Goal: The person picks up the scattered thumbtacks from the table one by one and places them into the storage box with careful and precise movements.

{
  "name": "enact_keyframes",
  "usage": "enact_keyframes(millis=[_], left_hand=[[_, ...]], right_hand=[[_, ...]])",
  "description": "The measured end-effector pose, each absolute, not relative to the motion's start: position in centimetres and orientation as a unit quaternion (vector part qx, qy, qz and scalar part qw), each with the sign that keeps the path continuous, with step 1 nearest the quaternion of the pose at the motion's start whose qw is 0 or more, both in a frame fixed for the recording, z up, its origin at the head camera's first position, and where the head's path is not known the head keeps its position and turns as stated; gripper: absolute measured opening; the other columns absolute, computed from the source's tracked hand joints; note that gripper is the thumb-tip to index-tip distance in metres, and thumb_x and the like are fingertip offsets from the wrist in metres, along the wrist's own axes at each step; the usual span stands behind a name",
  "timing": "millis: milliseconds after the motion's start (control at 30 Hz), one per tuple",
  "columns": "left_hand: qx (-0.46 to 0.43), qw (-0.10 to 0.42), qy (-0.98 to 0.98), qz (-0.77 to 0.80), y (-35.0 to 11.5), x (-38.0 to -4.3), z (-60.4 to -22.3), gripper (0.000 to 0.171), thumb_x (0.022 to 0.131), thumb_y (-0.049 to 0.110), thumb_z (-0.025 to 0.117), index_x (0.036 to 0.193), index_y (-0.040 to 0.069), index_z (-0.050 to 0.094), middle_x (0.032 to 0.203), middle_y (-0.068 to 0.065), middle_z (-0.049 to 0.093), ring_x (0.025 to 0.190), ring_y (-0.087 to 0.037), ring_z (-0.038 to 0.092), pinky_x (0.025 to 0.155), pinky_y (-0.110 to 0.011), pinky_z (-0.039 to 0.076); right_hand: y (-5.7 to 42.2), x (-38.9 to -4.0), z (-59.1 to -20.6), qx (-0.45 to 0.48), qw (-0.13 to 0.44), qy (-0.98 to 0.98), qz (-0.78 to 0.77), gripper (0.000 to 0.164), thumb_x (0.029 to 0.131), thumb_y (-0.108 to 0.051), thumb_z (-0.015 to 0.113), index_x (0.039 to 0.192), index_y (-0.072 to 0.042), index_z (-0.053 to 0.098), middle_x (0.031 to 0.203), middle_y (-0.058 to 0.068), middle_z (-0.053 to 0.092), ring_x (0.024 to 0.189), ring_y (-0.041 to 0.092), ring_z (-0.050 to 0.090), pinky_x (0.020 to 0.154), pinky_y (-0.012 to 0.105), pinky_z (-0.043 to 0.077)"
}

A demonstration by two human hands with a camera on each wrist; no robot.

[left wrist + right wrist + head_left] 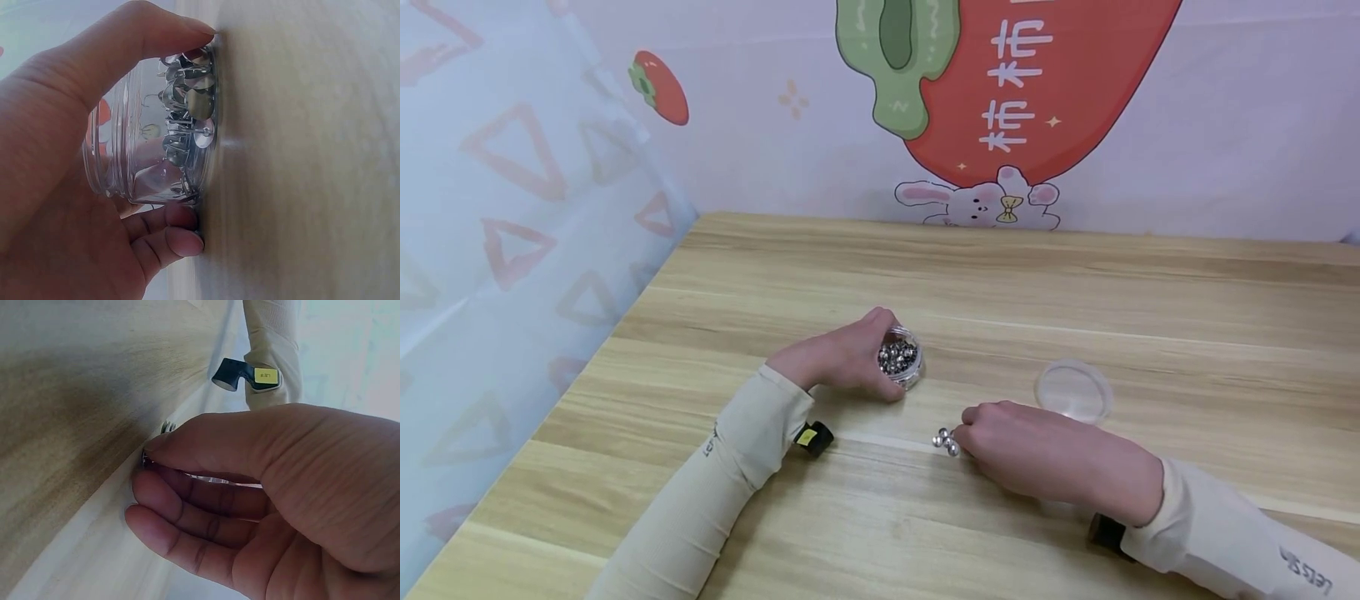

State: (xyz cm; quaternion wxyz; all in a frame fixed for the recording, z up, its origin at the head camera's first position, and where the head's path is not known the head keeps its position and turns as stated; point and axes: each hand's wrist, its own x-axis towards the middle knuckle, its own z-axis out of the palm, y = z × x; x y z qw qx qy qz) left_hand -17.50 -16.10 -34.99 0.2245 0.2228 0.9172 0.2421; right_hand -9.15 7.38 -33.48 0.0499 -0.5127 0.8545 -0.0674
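Observation:
My left hand grips a clear plastic jar, thumb on one side and fingers on the other. The jar stands without a lid on the wooden table and holds many silver thumbtacks. To its right, my right hand is low over the table. In the right wrist view, its thumb and fingertips pinch a thumbtack, mostly hidden by them. A small group of thumbtacks lies on the table right at these fingertips.
A clear round lid lies behind the right hand, partly covered by it. The wooden table ends at a printed backdrop behind and a patterned sheet on the left. Black wrist cameras hang under both sleeves.

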Motion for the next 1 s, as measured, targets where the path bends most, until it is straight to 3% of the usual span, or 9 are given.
enact_keyframes(millis=[367,500,800,833,900,1000], left_hand=[[0.233,0.218,0.915,0.247,-16.2,-17.5,-35.8,0.068,0.065,0.029,0.083,0.115,0.01,0.041,0.115,-0.004,0.044,0.1,-0.017,0.052,0.093,-0.033,0.048],[0.26,0.216,0.905,0.26,-16.3,-17.5,-35.7,0.066,0.067,0.026,0.083,0.118,0.012,0.043,0.118,-0.005,0.042,0.106,-0.017,0.047,0.099,-0.034,0.044],[0.273,0.205,0.905,0.253,-16.4,-17.7,-35.2,0.081,0.065,0.026,0.083,0.129,0.011,0.036,0.126,-0.007,0.04,0.112,-0.017,0.044,0.103,-0.035,0.042],[0.27,0.207,0.905,0.255,-16.3,-17.7,-35.2,0.083,0.065,0.026,0.083,0.131,0.011,0.035,0.126,-0.007,0.041,0.112,-0.016,0.046,0.102,-0.035,0.042],[0.259,0.212,0.907,0.255,-16.3,-17.7,-35.1,0.093,0.066,0.026,0.083,0.139,0.011,0.027,0.132,-0.008,0.041,0.115,-0.016,0.046,0.105,-0.036,0.041],[0.243,0.216,0.911,0.255,-16.3,-17.6,-35.1,0.11,0.066,0.028,0.082,0.149,0.014,0.012,0.145,-0.012,0.035,0.126,-0.018,0.042,0.11,-0.04,0.037]], right_hand=[[3.3,-13.5,-29.7,-0.501,0.034,0.853,-0.144,0.012,0.082,0.004,0.067,0.074,-0.006,0.067,0.067,0.001,0.056,0.057,0.012,0.051,0.049,0.025,0.049],[1.9,-15.3,-29.1,-0.495,0.019,0.851,-0.177,0.009,0.082,0.003,0.069,0.078,-0.005,0.068,0.07,0.003,0.06,0.062,0.015,0.053,0.054,0.027,0.052],[1.8,-16.6,-29.5,-0.494,-0.027,0.846,-0.199,0.006,0.084,0.002,0.07,0.086,-0.003,0.069,0.077,0.007,0.063,0.067,0.017,0.058,0.061,0.031,0.057],[1.8,-16.6,-29.5,-0.491,-0.026,0.847,-0.2,0.008,0.084,0.0,0.071,0.091,-0.002,0.07,0.082,0.008,0.065,0.07,0.018,0.06,0.064,0.033,0.058],[1.9,-16.8,-29.6,-0.477,-0.005,0.857,-0.194,0.03,0.084,-0.009,0.075,0.112,-0.002,0.066,0.106,0.016,0.066,0.085,0.023,0.064,0.075,0.038,0.06],[2.3,-16.9,-29.7,-0.456,0.041,0.871,-0.176,0.076,0.08,-0.025,0.079,0.144,-0.008,0.042,0.148,0.024,0.039,0.124,0.037,0.048,0.101,0.055,0.046]])
